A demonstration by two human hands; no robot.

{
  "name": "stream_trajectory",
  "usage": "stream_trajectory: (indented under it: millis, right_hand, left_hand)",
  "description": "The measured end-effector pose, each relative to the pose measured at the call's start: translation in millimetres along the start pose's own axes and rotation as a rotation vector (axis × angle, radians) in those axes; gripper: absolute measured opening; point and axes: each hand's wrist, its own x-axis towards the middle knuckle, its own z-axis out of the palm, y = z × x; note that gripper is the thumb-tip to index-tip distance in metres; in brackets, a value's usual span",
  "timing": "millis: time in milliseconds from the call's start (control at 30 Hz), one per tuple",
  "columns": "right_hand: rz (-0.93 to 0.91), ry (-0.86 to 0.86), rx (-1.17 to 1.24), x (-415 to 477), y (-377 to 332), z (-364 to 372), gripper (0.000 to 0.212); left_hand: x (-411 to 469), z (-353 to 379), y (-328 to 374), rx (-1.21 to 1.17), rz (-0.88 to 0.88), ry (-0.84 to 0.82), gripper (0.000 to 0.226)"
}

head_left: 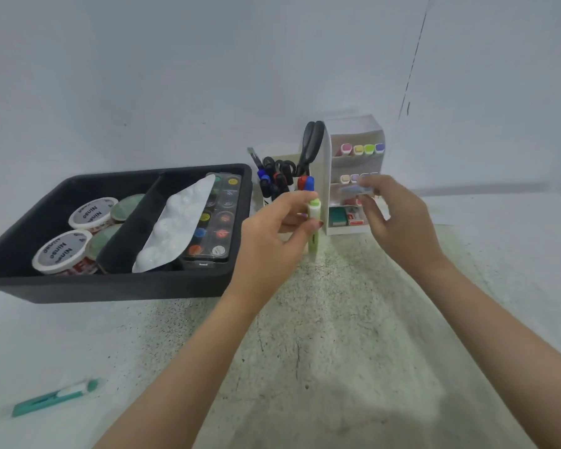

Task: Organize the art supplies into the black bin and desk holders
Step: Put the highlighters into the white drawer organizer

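Holding a chunky, smooth-plastic green highlighter [314, 228] upright in a curled left hand [272, 231], likely kept in reserve, the person pinches a blurred pale-blue marker [353, 190] in the right hand [399, 215] at the second shelf of the white tiered holder [327, 163], apparently to slot it cap-outward beside the pastel-capped highlighters [345, 179] there.

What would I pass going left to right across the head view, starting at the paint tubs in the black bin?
Paint tubs, white palette, pen cup, green highlighter gripped in the left hand, white tiered holder. The watercolor set and right hand overlap neighbours, so I skipped them.
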Motion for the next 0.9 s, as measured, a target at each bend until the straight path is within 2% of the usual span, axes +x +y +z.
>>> stream_trajectory:
  millis: [133,233,667,900]
  right_hand:
    - [-0.142,-0.034,-0.151,-3,21,18,0.018]
    - [-0.177,-0.055,-0.196,-4,30,26,0.018]
    - [-0.089,-0.098,-0.267,-3,57,43,0.014]
    - [-0.008,-0.11,-0.21,-3,59,44,0.019]
  left_hand:
    - [7,4,-3,-0.021,-0.015,0.04,0.025]
    - [11,5,-7,-0.016,-0.006,0.053,0.022]
    - [31,16,-15,0.111,0.025,0.052,0.015]
    - [46,34,-21,0.169,0.06,-0.035,0.007]
